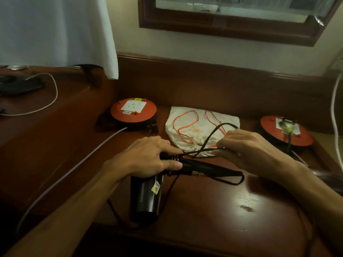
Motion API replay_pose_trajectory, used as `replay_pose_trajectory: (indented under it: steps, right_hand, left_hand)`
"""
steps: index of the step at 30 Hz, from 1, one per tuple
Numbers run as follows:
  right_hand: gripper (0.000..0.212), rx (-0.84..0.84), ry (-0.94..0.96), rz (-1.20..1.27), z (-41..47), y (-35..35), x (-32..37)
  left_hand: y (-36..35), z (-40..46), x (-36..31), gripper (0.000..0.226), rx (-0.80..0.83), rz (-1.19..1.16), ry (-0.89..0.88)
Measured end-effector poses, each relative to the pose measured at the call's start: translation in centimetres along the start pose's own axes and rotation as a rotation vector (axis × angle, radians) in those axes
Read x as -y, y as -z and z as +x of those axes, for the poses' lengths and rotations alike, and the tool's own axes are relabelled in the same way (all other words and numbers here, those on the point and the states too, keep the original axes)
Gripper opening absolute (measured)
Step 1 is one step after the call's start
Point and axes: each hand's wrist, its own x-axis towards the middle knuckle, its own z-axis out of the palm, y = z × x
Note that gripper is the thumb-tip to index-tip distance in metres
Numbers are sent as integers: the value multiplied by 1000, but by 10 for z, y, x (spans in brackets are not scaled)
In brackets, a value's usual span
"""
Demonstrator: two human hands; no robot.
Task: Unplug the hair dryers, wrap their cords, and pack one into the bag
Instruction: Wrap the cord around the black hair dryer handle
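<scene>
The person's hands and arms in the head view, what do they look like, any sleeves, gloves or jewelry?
Both forearms are bare right down to the bottom edge of the picture: no sleeves show. The left hand and right hand wear no gloves, and no rings, watch or wristband can be seen on the parts in view. Nails look short and unpainted.

A black hair dryer (146, 197) is laid at lower centre, its black cord (213, 134) looped over the white orange-stringed bag (185, 125) behind.
</scene>
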Motion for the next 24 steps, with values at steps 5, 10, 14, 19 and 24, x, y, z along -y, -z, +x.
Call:
replay_pose_trajectory:
  steps: [5,10,14,19,24]
  right_hand:
    - [52,-103,4,-93,-10,31,-3]
    - [36,-29,-126,180,-26,39,12]
    - [32,128,-150,503,-35,12,60]
    - [36,205,-119,571,-39,-38,94]
    - [42,253,-13,325,-40,-85,93]
  left_hand:
    - [23,-8,-12,51,-49,84,-19]
    - [18,-15,-1,51,-186,40,58]
    - [-4,-12,11,53,-320,-224,98]
    - [-45,-13,17,32,-294,-463,78]
    - [-58,-17,17,27,-274,-470,72]
